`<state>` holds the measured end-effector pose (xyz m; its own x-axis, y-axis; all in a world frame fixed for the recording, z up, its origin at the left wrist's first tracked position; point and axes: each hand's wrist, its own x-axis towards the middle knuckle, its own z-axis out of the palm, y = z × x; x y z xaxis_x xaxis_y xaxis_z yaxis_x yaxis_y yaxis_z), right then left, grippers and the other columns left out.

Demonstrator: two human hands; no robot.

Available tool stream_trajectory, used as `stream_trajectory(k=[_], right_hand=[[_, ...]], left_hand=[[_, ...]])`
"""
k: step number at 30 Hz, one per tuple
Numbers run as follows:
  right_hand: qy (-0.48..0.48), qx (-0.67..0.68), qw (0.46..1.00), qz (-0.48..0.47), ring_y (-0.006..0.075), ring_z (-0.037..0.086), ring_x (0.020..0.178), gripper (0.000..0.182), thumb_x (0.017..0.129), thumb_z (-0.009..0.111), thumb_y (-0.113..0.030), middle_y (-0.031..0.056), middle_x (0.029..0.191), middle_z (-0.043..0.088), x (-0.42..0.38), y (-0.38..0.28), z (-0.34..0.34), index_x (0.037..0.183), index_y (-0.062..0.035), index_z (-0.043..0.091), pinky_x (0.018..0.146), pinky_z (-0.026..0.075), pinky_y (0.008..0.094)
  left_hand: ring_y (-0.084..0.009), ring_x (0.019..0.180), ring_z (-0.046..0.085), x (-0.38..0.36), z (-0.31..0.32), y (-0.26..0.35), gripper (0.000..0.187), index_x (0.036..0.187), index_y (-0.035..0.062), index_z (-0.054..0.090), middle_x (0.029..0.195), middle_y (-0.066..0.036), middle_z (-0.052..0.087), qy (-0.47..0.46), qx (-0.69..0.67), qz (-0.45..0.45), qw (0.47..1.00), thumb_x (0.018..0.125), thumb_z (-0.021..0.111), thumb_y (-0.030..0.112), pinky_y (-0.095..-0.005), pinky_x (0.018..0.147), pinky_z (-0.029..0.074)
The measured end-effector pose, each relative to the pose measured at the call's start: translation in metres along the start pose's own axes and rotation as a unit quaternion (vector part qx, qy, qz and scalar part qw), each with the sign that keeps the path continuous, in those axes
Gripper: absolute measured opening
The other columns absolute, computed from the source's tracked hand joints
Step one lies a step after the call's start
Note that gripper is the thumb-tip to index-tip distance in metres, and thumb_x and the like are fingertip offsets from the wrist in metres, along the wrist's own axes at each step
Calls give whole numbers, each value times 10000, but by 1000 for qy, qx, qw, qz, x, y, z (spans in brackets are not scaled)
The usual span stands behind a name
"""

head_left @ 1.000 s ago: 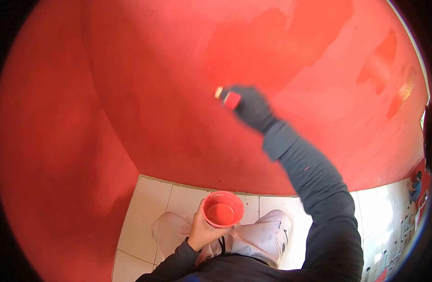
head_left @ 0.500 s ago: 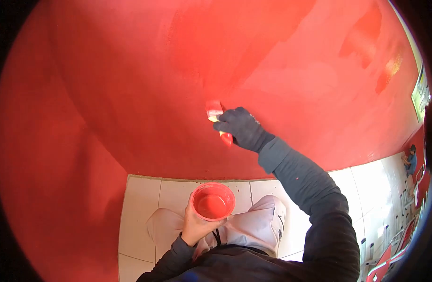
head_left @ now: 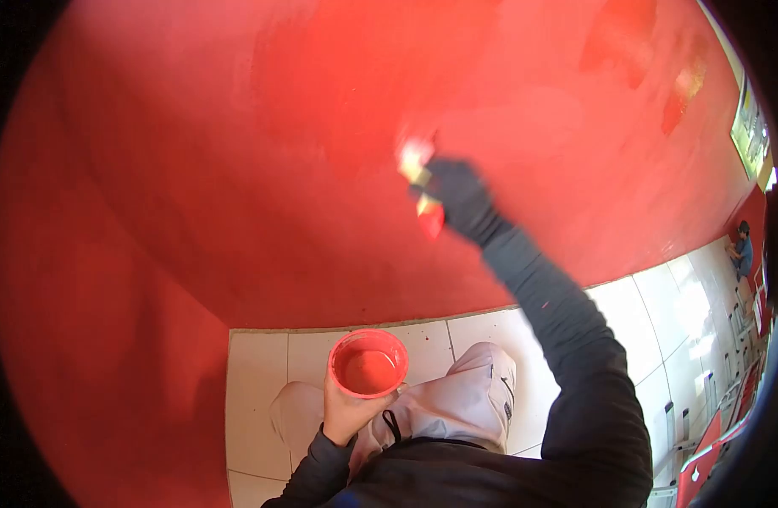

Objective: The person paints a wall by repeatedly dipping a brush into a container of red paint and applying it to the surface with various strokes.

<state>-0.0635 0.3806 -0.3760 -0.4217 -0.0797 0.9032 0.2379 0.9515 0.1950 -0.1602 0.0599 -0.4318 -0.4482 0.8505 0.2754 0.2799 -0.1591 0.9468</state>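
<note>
A red cup of red paint (head_left: pixel 368 364) is held upright by my left hand (head_left: pixel 346 413), whose fingers wrap its side above my lap. My right hand (head_left: pixel 461 196), in a dark glove and blurred by motion, is closed on a paintbrush (head_left: pixel 423 179) with a yellow and red handle. The bristle end points up at the red wall (head_left: pixel 338 245); whether it touches the wall is too blurred to tell. Brighter and darker red patches show on the wall around the brush.
White floor tiles (head_left: pixel 257 364) lie below the wall, with my crossed legs in light trousers (head_left: pixel 456 402) on them. At the far right a person (head_left: pixel 744 251) sits low by the wall, with red and metal chairs (head_left: pixel 702 457) nearer.
My right hand and the brush have moved up and to the right. The cup in my left hand sits slightly further left, and the camera view has shifted a little.
</note>
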Motion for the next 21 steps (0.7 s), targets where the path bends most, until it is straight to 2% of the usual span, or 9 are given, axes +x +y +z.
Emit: stream_trajectory(k=[4, 7, 9, 12, 14, 17, 18, 20, 21], right_hand=[[-177, 209, 960, 59, 256, 598, 945, 220, 787, 638, -97, 109, 1005, 628, -16, -48, 3, 1007, -112, 650, 822, 459, 397], [20, 249, 947, 203, 263, 609, 885, 149, 835, 607, -38, 116, 940, 627, 22, 6, -39, 984, -34, 603, 796, 490, 348], [168, 210, 945, 187, 171, 615, 868, 129, 839, 587, -6, 75, 891, 630, 59, 55, -91, 967, -4, 603, 798, 490, 296], [295, 146, 929, 169, 207, 620, 837, 121, 843, 593, -25, 94, 888, 630, 78, 86, -126, 962, -13, 618, 775, 492, 283], [226, -26, 965, 133, 256, 615, 858, 173, 821, 603, -27, 110, 924, 637, 70, 85, -121, 991, -26, 636, 777, 492, 307], [73, 45, 995, 57, 286, 596, 917, 263, 771, 621, -71, 97, 965, 639, 9, 34, -45, 1028, -111, 659, 841, 460, 400], [21, 65, 997, 31, 281, 594, 929, 179, 754, 618, -17, 92, 915, 634, -10, 6, -24, 912, -97, 639, 852, 454, 389], [-162, 144, 973, 77, 283, 593, 937, 182, 781, 606, -4, 109, 939, 634, -20, -38, -23, 944, -80, 632, 849, 461, 381], [-160, 143, 974, 76, 283, 593, 937, 182, 781, 606, -4, 109, 939, 634, -17, -32, -26, 944, -80, 632, 849, 461, 381]], left_hand=[[-199, 1034, 570, 3, -1, -5, 723, 1193, 21, 473, 1129, -106, 577, -20, -5, -6, 1000, 576, 842, 98, -355, 883, 474], [-198, 1018, 575, 5, 2, 1, 698, 1176, 19, 488, 1112, -103, 587, -19, -18, -6, 1000, 578, 839, 93, -353, 875, 477], [-196, 1007, 580, 6, 5, 6, 684, 1165, 17, 497, 1098, -101, 593, -18, -14, -8, 1000, 576, 839, 91, -351, 869, 479], [-192, 986, 588, 5, 10, 8, 660, 1145, 15, 514, 1075, -97, 604, -7, -9, -17, 1000, 574, 838, 86, -346, 859, 483], [-191, 976, 591, 3, 9, 4, 651, 1136, 14, 521, 1065, -95, 608, -3, -5, -23, 1000, 572, 837, 83, -344, 854, 485], [-189, 974, 592, 3, 6, -6, 647, 1135, 16, 523, 1065, -94, 608, -22, -25, -65, 997, 572, 836, 79, -342, 849, 486], [-190, 974, 592, 3, 6, -6, 646, 1133, 16, 525, 1065, -93, 609, -22, -19, -59, 998, 570, 837, 81, -342, 847, 487], [-191, 973, 592, 2, 6, -9, 646, 1131, 16, 527, 1065, -93, 610, -21, -14, -53, 998, 569, 839, 83, -341, 846, 487], [-191, 973, 592, 3, 5, -11, 649, 1133, 16, 526, 1066, -93, 609, -21, -9, -40, 999, 568, 840, 84, -341, 845, 487]])
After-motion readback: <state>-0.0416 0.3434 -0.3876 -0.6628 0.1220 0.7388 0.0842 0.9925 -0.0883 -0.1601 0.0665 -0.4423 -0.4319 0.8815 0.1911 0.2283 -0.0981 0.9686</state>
